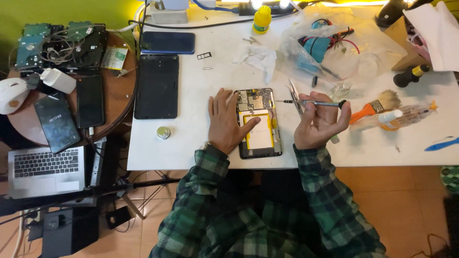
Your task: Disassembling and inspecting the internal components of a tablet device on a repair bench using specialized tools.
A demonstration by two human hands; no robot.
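Here, at a white surface (pixel 191 143), a person in a green plaid shirt (pixel 267 215) works on an opened tablet (pixel 258 123) lying near the front edge, its circuit board and yellow-edged battery exposed. The left hand (pixel 228 122) lies flat and spread on the tablet's left side, fingers open, thumb across the battery, gripping nothing. The right hand (pixel 319 125) is curled shut around a slim screwdriver (pixel 311 102), held level just right of the tablet, its tip pointing left to the tablet's upper right corner. Tweezers (pixel 293 91) lie just beyond the screwdriver's shaft.

A black back cover (pixel 157 86) lies well to the left, with a dark phone (pixel 168 42) above it and a small round metal tin (pixel 163 132) near the front edge. To the right are an orange-handled brush (pixel 375 106), a clear bottle (pixel 406 116) and a blue pry tool (pixel 442 143). A yellow bottle (pixel 261 20), crumpled tissue (pixel 258 59) and a plastic bag of wires (pixel 330 43) sit farther back. On a round side table (pixel 119 102) at left rest hard drives (pixel 62 45) and two phones (pixel 71 112); a laptop (pixel 45 169) sits below.
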